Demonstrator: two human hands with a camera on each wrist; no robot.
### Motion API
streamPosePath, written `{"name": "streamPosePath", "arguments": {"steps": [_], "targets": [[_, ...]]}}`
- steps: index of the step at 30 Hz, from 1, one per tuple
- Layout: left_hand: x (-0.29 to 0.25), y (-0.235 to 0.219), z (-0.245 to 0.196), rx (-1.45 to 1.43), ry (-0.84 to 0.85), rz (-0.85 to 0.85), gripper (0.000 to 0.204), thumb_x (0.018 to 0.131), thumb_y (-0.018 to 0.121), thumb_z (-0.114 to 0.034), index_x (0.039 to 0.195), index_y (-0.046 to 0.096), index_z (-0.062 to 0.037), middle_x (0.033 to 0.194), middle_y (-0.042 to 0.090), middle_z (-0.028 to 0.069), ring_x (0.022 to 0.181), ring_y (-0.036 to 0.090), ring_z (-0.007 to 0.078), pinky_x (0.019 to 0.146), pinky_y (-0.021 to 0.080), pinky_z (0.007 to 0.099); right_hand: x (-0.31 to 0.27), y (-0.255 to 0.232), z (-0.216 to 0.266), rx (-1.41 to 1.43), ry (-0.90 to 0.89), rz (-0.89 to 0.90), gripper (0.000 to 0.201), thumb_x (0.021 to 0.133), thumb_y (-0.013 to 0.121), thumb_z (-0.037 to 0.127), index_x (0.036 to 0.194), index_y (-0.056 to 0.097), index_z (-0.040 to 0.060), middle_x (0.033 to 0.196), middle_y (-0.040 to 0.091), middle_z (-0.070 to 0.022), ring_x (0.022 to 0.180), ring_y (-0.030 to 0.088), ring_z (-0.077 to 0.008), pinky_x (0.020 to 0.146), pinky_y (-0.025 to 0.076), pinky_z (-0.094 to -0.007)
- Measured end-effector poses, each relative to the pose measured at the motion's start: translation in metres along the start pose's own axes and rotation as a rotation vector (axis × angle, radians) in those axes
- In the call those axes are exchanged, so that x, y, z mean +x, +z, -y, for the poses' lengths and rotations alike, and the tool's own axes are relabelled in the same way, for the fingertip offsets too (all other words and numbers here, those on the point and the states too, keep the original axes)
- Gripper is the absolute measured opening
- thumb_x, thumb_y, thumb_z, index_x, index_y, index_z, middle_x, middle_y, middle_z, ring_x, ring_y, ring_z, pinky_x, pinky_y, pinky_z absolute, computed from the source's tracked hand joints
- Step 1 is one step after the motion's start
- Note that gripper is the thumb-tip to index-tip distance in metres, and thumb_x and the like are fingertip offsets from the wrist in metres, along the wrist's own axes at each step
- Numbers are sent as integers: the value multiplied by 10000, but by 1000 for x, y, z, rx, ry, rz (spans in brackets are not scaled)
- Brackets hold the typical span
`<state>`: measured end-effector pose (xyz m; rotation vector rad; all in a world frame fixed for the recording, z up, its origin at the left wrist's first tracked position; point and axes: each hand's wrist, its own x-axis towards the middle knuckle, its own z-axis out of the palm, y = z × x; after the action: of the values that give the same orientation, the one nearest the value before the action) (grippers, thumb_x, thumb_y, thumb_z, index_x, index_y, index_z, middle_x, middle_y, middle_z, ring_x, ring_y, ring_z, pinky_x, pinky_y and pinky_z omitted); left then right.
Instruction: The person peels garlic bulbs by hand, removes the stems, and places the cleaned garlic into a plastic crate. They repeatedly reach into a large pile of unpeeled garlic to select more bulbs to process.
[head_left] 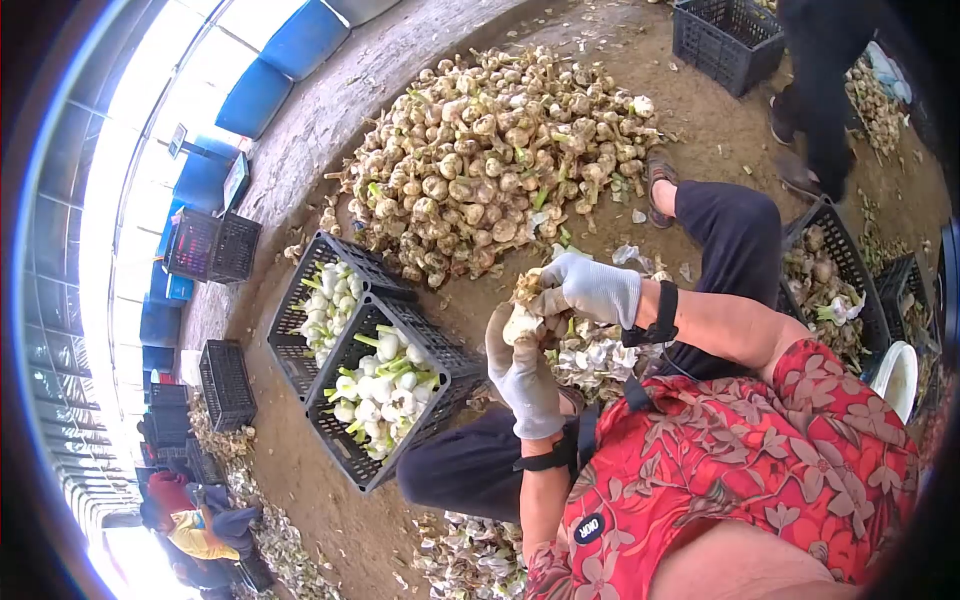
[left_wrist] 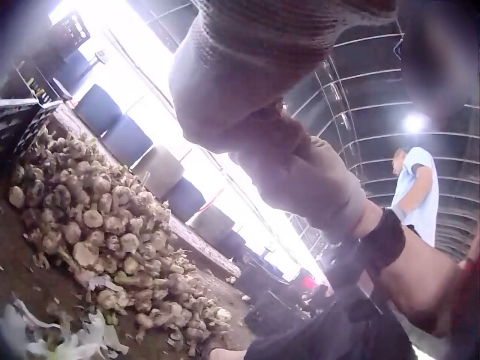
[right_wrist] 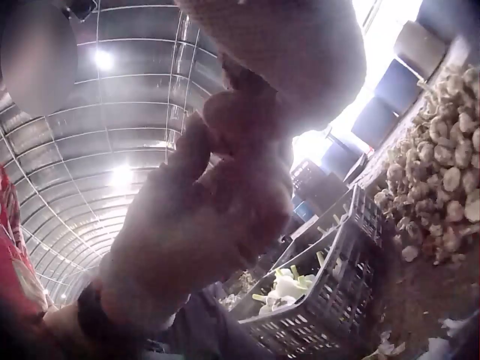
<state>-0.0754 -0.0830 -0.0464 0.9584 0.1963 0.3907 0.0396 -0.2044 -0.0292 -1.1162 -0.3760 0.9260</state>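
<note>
White below and tan toward the top, looked papery and rough, with ragged skin around the upper part of the garlic bulb (head_left: 522, 323). Was held up in front of the lap, between two gloved hands, near the heap of loose husks (head_left: 603, 362). Gripped the lower, whiter part with the left hand (head_left: 520, 385), fingers bent round it and well short of open. Pinched the tan upper part with the right hand (head_left: 597, 288), fingers curled in close to the other glove; could not tell from the dim wrist views exactly where each fingertip pressed. Wore pale grey gloves, with a black strap (head_left: 660, 315) round the right wrist and another below the left glove. Had the near crate (head_left: 440, 350), black plastic and holding clean white bulbs (head_left: 375, 405) with green stubs, just beside the left hand, and the far crate (head_left: 368, 262) next to it. Showed a big pile of brownish garlic (head_left: 490, 150) on the dirt floor beyond both hands.
</note>
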Motion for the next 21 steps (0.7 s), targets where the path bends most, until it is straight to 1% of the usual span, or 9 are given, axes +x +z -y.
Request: {"name": "streamPosePath", "arguments": {"steps": [3,6,9,12,13,16,17,20,21], "targets": [[-2,5,3,2,22,-31,570,912,661,-288,1341,446,19,1178,593,127,969,603,205,825,511,329,-7,11,16,-277,-24,-65,189,868,653,122,1010,683,0,777,667,-13,661,610,-86,578,500,-244],[-2,2,0,6,-91,-49,555,942,608,-334,1357,442,-4,1066,620,96,834,594,180,700,496,296,-8,7,13,-267,-5,-82,204,831,650,94,1009,684,0,792,670,-15,698,609,-72,603,503,-253],[4,-15,8,-446,-386,-95,511,973,512,-434,1277,501,-23,898,618,72,657,533,147,588,443,271,-7,0,2,-495,-152,-51,281,770,651,56,1047,673,12,851,667,-49,726,642,-151,627,511,-298],[13,-21,12,-626,-553,75,523,975,401,-546,1082,584,-67,826,610,70,513,434,115,436,310,219,-9,5,-7,-1209,-624,-100,387,710,649,45,1097,654,39,913,632,-97,774,646,-278,652,512,-357],[16,-20,10,-604,-634,-39,549,973,369,-576,983,599,-78,743,589,62,453,410,119,391,300,238,-10,5,-8,-1248,-581,-94,391,710,649,49,1101,651,44,917,624,-104,779,640,-294,655,512,-365],[21,-37,20,-357,-634,-20,605,946,355,-642,943,605,-92,732,591,61,433,407,119,367,296,247,-11,6,-9,-1368,-458,-70,402,711,650,61,1113,640,60,928,600,-123,794,624,-345,664,510,-392],[21,-30,15,-35,-604,-172,613,934,361,-657,1007,563,-83,776,590,38,467,421,90,396,299,237,-6,-1,-23,-1239,-511,-118,358,733,651,56,1092,648,57,908,619,-126,797,636,-318,666,511,-367],[20,4,6,-60,-193,-60,617,931,435,-620,1162,529,-55,883,605,35,575,496,78,457,363,220,14,-21,-51,-451,55,-214,292,770,665,76,1060,656,53,881,643,-131,805,644,-293,680,510,-349],[15,3,11,235,-109,-98,644,939,507,-544,1328,425,-37,999,599,57,733,558,113,577,443,228,7,-7,-33,-279,97,-282,243,791,673,85,1031,660,45,854,651,-134,804,642,-282,692,504,-347]]}}
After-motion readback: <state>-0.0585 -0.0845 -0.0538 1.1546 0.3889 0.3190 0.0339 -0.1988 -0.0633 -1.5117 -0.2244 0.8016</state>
